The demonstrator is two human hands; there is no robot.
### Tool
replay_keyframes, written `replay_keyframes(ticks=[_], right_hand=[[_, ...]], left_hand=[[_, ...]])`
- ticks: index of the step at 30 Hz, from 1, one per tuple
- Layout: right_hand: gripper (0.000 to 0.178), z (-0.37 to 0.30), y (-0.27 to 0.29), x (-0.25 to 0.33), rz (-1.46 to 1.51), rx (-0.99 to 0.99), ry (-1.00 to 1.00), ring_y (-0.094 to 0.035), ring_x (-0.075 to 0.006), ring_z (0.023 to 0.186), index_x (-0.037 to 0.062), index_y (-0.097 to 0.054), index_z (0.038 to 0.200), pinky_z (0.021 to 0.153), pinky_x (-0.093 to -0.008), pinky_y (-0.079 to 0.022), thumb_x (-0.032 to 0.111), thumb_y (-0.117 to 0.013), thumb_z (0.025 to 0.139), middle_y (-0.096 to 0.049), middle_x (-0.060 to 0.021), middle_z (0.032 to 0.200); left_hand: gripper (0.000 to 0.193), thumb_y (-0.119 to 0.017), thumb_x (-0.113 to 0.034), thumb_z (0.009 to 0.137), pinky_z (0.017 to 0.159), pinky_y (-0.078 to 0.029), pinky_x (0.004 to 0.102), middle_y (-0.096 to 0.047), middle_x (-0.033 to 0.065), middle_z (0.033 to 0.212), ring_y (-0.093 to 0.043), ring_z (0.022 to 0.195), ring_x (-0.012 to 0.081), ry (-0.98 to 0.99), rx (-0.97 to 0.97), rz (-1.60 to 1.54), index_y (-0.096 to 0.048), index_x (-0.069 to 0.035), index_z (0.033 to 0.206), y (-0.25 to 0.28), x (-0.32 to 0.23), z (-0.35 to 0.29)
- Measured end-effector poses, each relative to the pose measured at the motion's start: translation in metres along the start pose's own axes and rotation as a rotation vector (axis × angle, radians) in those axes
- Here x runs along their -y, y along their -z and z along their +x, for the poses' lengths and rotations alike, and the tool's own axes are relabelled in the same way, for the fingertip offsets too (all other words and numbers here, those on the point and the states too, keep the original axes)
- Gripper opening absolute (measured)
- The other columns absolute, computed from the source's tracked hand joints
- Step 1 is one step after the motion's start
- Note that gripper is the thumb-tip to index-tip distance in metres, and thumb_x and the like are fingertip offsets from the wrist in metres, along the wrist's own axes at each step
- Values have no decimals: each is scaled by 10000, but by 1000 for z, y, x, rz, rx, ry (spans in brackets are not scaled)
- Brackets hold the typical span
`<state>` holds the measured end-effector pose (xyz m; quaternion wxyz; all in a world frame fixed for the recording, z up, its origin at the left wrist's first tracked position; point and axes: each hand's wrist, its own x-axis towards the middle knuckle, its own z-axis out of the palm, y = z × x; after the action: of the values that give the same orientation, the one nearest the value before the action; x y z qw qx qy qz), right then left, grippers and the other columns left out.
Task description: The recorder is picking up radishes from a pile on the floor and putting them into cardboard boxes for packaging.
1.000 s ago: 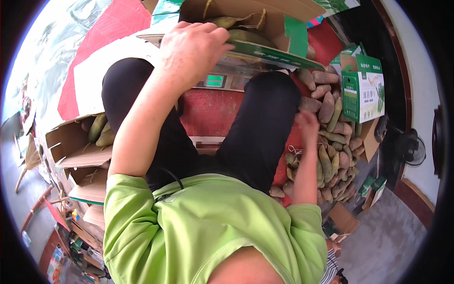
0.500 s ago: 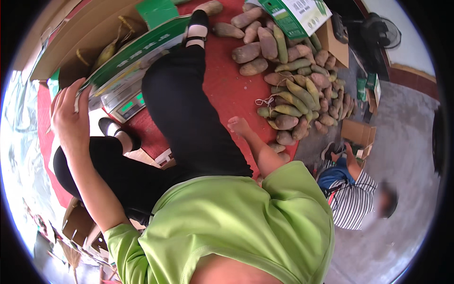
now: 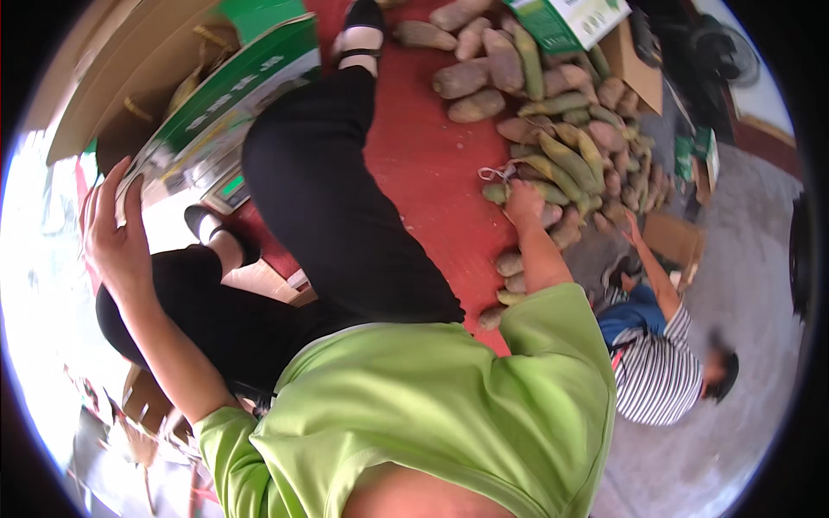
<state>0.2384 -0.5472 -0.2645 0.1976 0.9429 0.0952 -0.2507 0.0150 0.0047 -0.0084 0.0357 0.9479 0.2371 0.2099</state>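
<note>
My left hand (image 3: 117, 237) is at the near edge of a long green-and-brown carton (image 3: 220, 102), thumb and fingers on either side of that edge. My right hand (image 3: 524, 205) reaches into a pile of long vegetables, where its fingers are hidden against the pile. Beside it lie a greenish one (image 3: 495, 192) and a white tie (image 3: 496, 173). Some vegetables are brown-purple tubers like this one (image 3: 462, 78); others are curved and yellow-green (image 3: 570, 164). A scale with a green-lit display (image 3: 234, 185) stands by the carton.
Red sheeting (image 3: 414, 173) covers the floor between my legs and the pile. A green-and-white box (image 3: 566, 22) stands behind the pile. At right, a person in a striped shirt (image 3: 661, 380) stretches an arm toward the pile near an open cardboard box (image 3: 673, 242). A fan (image 3: 721, 52) stands far right.
My right hand has moved from above the red sheeting outward onto the pile. My left hand stays at the carton's edge. The other person's arm has stretched out toward the pile.
</note>
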Motion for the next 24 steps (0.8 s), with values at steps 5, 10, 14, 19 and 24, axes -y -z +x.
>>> replay_keyframes(ticks=[5,10,14,19,24], right_hand=[[624,4,-8,-20,-154,22,94,-382,-240,1300,240,-460,1283,951,-505,-437,327,-755,740,-430,14,1379],[458,15,-18,-13,-366,152,173,-409,-231,1265,241,-516,1253,931,-490,-436,283,-663,821,-454,16,1348],[278,21,-20,-11,-470,77,195,-476,-212,1177,233,-620,1149,879,-430,-458,250,-561,877,-528,16,1235],[224,34,-11,-12,-321,30,112,-567,-257,1097,160,-697,994,826,-418,-508,255,-514,906,-633,-50,1105],[220,74,-65,-72,-225,-18,122,-623,-262,1011,120,-699,927,820,-430,-511,252,-535,864,-673,-92,1005]], left_hand=[[221,-677,-162,825,940,-428,362,-687,76,969,-630,940,251,-38,-40,-23,-688,-104,1038,-5,-7,1],[236,-682,-179,805,861,-444,384,-660,87,890,-607,882,286,-117,-86,29,-670,-88,1023,-1,-4,3],[240,-684,-175,806,832,-463,370,-665,82,901,-617,886,274,-66,-38,47,-663,-78,1025,-1,-6,3],[232,-682,-201,812,843,-464,370,-657,63,872,-619,887,254,-66,-50,53,-660,-88,1013,-1,-5,0],[249,-675,-234,815,884,-443,384,-652,57,880,-616,904,248,-103,-78,44,-647,-96,1021,-8,-3,2]])
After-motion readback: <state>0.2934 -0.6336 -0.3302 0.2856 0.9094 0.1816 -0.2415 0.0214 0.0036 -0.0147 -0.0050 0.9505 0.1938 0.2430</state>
